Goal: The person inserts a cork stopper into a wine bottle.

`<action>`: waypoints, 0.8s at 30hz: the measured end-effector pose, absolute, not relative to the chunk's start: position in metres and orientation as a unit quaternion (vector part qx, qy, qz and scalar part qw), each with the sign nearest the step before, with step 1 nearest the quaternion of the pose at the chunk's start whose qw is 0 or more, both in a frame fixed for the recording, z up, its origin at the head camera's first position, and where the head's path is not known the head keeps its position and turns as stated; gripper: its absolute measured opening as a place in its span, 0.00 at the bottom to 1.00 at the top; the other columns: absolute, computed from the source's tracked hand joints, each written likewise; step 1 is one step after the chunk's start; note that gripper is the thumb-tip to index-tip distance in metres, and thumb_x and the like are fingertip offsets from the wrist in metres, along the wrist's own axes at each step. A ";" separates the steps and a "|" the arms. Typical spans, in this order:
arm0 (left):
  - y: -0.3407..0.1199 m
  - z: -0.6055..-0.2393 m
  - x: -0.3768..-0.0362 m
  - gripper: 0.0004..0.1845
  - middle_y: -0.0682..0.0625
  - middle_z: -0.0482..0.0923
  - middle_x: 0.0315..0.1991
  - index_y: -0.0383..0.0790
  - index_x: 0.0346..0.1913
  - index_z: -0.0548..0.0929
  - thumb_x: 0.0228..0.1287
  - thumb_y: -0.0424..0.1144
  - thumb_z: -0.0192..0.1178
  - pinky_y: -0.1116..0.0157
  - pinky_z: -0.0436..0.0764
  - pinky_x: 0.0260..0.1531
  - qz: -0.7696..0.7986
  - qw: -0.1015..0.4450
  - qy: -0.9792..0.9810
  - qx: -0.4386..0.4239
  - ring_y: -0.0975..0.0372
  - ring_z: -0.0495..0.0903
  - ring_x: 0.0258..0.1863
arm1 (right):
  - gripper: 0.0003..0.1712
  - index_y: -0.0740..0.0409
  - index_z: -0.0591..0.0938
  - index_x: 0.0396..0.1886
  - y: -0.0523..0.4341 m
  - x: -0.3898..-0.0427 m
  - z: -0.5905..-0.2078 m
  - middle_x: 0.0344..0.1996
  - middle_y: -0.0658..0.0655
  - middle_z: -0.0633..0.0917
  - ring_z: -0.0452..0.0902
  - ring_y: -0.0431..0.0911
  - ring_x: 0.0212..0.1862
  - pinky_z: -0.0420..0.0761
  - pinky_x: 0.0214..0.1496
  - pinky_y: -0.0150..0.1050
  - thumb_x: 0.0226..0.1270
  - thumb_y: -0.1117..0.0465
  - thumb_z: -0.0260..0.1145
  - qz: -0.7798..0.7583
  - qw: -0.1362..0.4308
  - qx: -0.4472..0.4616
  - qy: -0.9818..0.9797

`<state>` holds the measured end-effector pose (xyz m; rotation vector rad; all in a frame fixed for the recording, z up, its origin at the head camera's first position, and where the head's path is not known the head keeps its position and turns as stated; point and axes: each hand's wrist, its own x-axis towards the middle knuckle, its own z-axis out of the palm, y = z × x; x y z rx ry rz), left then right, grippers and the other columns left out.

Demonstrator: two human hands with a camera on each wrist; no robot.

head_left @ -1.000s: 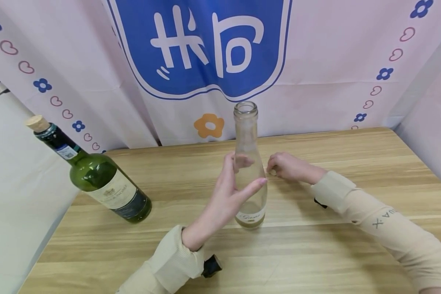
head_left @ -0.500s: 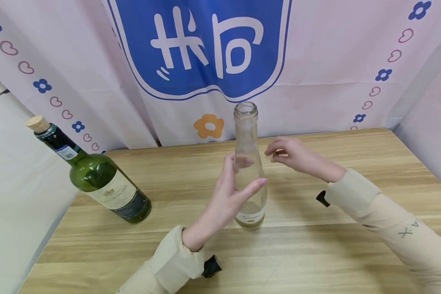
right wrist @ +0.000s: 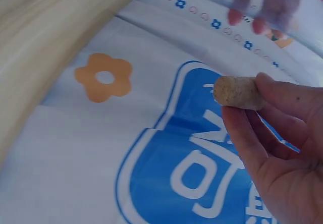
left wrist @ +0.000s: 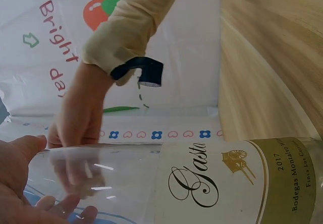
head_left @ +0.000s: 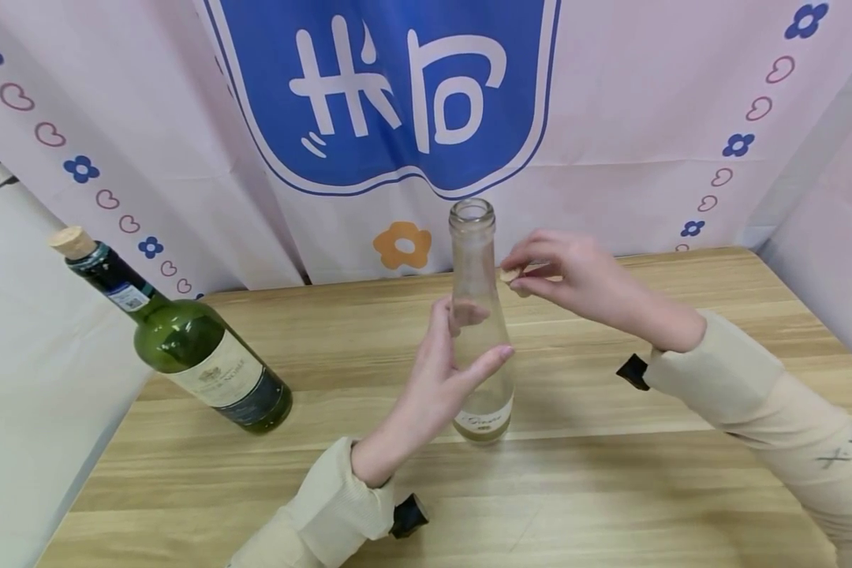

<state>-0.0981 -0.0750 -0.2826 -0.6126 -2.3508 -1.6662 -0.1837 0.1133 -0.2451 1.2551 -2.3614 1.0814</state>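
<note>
A clear glass bottle point(head_left: 477, 315) stands upright mid-table, its mouth uncorked; its gold label point(left wrist: 282, 176) shows in the left wrist view. My left hand point(head_left: 446, 371) grips the bottle's body, thumb and fingers curled round it. My right hand point(head_left: 568, 276) hovers in the air just right of the bottle's neck and pinches a small tan cork point(head_left: 509, 275) between thumb and fingers. The cork point(right wrist: 237, 92) points out from my fingertips point(right wrist: 270, 90) in the right wrist view. The cork is close to the neck, below the mouth and not touching it.
A green wine bottle point(head_left: 184, 339) with a cork in its neck stands at the table's left, near the edge. A pink cloth backdrop point(head_left: 390, 102) with a blue emblem hangs behind the wooden table point(head_left: 610, 489). White wall panels close in both sides.
My right hand has lifted the cork from the tabletop and carried it up and left toward the clear bottle's neck. My left hand and both bottles have stayed put.
</note>
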 end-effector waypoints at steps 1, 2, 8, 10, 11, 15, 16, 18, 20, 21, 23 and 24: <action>-0.075 -0.283 -0.098 0.26 0.43 0.72 0.50 0.35 0.52 0.62 0.55 0.35 0.64 0.55 0.64 0.56 -0.563 0.097 -0.794 -0.206 0.57 0.68 0.54 | 0.11 0.68 0.81 0.37 0.113 -0.181 -0.240 0.35 0.57 0.81 0.80 0.45 0.35 0.79 0.38 0.30 0.51 0.76 0.66 0.378 0.135 0.431 -0.808; -0.075 -0.283 -0.098 0.26 0.43 0.72 0.50 0.35 0.52 0.62 0.55 0.35 0.64 0.55 0.63 0.57 -0.563 0.096 -0.795 -0.205 0.57 0.68 0.54 | 0.11 0.69 0.81 0.37 0.112 -0.179 -0.235 0.35 0.57 0.81 0.80 0.45 0.35 0.79 0.38 0.29 0.51 0.76 0.66 0.387 0.141 0.430 -0.803; -0.075 -0.283 -0.098 0.26 0.43 0.72 0.50 0.34 0.53 0.62 0.55 0.35 0.64 0.55 0.63 0.58 -0.565 0.092 -0.795 -0.203 0.57 0.68 0.55 | 0.11 0.65 0.84 0.36 0.110 -0.168 -0.209 0.34 0.54 0.82 0.78 0.36 0.36 0.78 0.37 0.26 0.50 0.75 0.67 0.403 0.206 0.403 -0.796; -0.075 -0.282 -0.098 0.26 0.43 0.71 0.51 0.34 0.53 0.62 0.56 0.35 0.64 0.55 0.63 0.58 -0.565 0.094 -0.794 -0.205 0.57 0.68 0.55 | 0.10 0.65 0.84 0.35 0.109 -0.164 -0.202 0.34 0.54 0.82 0.77 0.34 0.38 0.78 0.37 0.26 0.50 0.75 0.67 0.403 0.225 0.391 -0.796; -0.075 -0.282 -0.097 0.26 0.43 0.71 0.51 0.34 0.53 0.62 0.56 0.35 0.64 0.55 0.63 0.58 -0.565 0.094 -0.794 -0.206 0.57 0.68 0.55 | 0.10 0.66 0.84 0.35 0.108 -0.162 -0.199 0.35 0.54 0.82 0.77 0.33 0.39 0.78 0.38 0.26 0.50 0.75 0.67 0.406 0.233 0.386 -0.795; -0.075 -0.282 -0.097 0.26 0.43 0.71 0.51 0.35 0.53 0.62 0.56 0.36 0.63 0.55 0.62 0.57 -0.564 0.095 -0.794 -0.207 0.56 0.68 0.55 | 0.10 0.68 0.84 0.36 0.106 -0.155 -0.185 0.36 0.55 0.83 0.78 0.37 0.40 0.78 0.40 0.28 0.51 0.76 0.66 0.432 0.262 0.383 -0.774; -0.075 -0.282 -0.098 0.26 0.43 0.71 0.51 0.35 0.52 0.62 0.56 0.36 0.64 0.55 0.62 0.58 -0.563 0.095 -0.795 -0.206 0.57 0.68 0.54 | 0.10 0.69 0.83 0.36 0.105 -0.153 -0.181 0.36 0.56 0.82 0.79 0.38 0.40 0.78 0.40 0.29 0.52 0.76 0.66 0.437 0.270 0.388 -0.766; -0.075 -0.283 -0.098 0.25 0.43 0.72 0.50 0.35 0.52 0.62 0.56 0.35 0.64 0.55 0.62 0.58 -0.562 0.095 -0.795 -0.207 0.56 0.68 0.54 | 0.10 0.72 0.82 0.37 0.104 -0.148 -0.173 0.35 0.60 0.82 0.80 0.41 0.40 0.79 0.41 0.31 0.52 0.77 0.64 0.444 0.284 0.400 -0.750; -0.075 -0.283 -0.098 0.25 0.43 0.72 0.50 0.35 0.52 0.63 0.55 0.36 0.64 0.55 0.62 0.57 -0.561 0.096 -0.796 -0.206 0.56 0.68 0.54 | 0.10 0.75 0.81 0.37 0.102 -0.144 -0.165 0.35 0.63 0.81 0.80 0.44 0.40 0.79 0.41 0.33 0.53 0.77 0.63 0.447 0.295 0.412 -0.737; -0.075 -0.283 -0.098 0.25 0.43 0.72 0.50 0.35 0.51 0.63 0.55 0.36 0.64 0.55 0.62 0.57 -0.561 0.096 -0.796 -0.206 0.57 0.68 0.54 | 0.10 0.76 0.81 0.37 0.101 -0.141 -0.162 0.35 0.64 0.81 0.80 0.45 0.40 0.79 0.41 0.33 0.54 0.77 0.63 0.449 0.300 0.418 -0.731; -0.075 -0.282 -0.098 0.25 0.44 0.72 0.50 0.35 0.51 0.63 0.56 0.36 0.64 0.55 0.62 0.57 -0.560 0.097 -0.796 -0.207 0.57 0.68 0.54 | 0.10 0.78 0.80 0.37 0.099 -0.139 -0.157 0.35 0.68 0.80 0.80 0.47 0.38 0.79 0.40 0.35 0.55 0.77 0.62 0.457 0.308 0.430 -0.715; -0.075 -0.282 -0.097 0.25 0.44 0.72 0.50 0.36 0.51 0.63 0.56 0.36 0.64 0.55 0.62 0.57 -0.559 0.097 -0.797 -0.207 0.57 0.68 0.54 | 0.10 0.79 0.80 0.38 0.099 -0.138 -0.155 0.35 0.68 0.80 0.80 0.48 0.38 0.80 0.40 0.36 0.55 0.76 0.62 0.460 0.311 0.435 -0.709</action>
